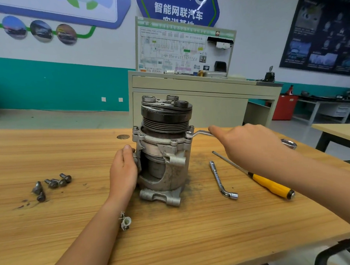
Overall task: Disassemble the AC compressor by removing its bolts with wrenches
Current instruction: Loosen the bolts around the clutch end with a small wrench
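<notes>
Surface: wooden table (176, 240), light grain, dark grime smeared around its middle
Centre: AC compressor (164, 151) standing upright on end, pulley up, mounting lugs on the wood
At 9 o'clock of it: loose bolts (52, 185) in a small cluster, dark stains just beside them
At 7 o'clock: small white plastic connector (125, 222) lying alone
At 3 o'clock: L-shaped socket wrench (222, 180) flat on the wood
Farther at 3 o'clock: screwdriver (259, 178) with yellow handle, lying diagonally
At 2 o'clock, near the edge: metal socket (289, 143)
At 11 o'clock: round insert (122, 137) set in the tabletop
</notes>
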A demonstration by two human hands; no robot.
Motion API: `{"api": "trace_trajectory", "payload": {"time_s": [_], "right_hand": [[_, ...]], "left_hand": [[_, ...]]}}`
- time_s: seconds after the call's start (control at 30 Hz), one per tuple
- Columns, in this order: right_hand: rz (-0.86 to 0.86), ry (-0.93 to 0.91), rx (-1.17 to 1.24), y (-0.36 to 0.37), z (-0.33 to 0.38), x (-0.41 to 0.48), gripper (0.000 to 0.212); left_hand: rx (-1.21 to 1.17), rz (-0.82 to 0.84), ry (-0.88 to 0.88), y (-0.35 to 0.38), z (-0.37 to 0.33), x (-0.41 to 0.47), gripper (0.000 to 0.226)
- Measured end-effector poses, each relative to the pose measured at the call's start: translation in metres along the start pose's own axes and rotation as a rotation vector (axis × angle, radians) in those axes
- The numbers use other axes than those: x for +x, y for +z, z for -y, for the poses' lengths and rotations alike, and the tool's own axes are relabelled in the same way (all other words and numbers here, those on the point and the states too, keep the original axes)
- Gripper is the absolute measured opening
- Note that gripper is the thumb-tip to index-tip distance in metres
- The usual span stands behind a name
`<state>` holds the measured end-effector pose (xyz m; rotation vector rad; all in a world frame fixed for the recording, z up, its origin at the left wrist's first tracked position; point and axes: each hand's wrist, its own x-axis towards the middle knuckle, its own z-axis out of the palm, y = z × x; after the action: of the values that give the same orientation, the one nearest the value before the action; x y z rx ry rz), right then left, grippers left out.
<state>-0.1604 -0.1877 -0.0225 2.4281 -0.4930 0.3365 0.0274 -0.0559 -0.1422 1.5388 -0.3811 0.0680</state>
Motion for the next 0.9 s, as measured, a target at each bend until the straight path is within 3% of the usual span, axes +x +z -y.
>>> {"api": "trace_trajectory", "payload": {"time_s": [0.2,0.37,0.6,0.9], "right_hand": [[0.073,-0.069,-0.089,-0.015,0.009,0.005,0.017],[0.042,-0.126,-0.036,-0.011,-0.001,0.003,0.028],[-0.031,-0.18,-0.133,0.016,-0.018,0.038,0.027],[-0.246,-0.18,-0.036,0.049,0.0,0.086,0.037]], "left_hand": [[0.005,0.003,0.028,-0.001,0.0,0.001,0.036],[0.006,0.002,0.032,0.0,0.0,0.001,0.035],[0.002,0.0,0.046,-0.001,0.001,0.001,0.034],[0.007,0.001,0.044,-0.001,0.001,0.001,0.042]]}}
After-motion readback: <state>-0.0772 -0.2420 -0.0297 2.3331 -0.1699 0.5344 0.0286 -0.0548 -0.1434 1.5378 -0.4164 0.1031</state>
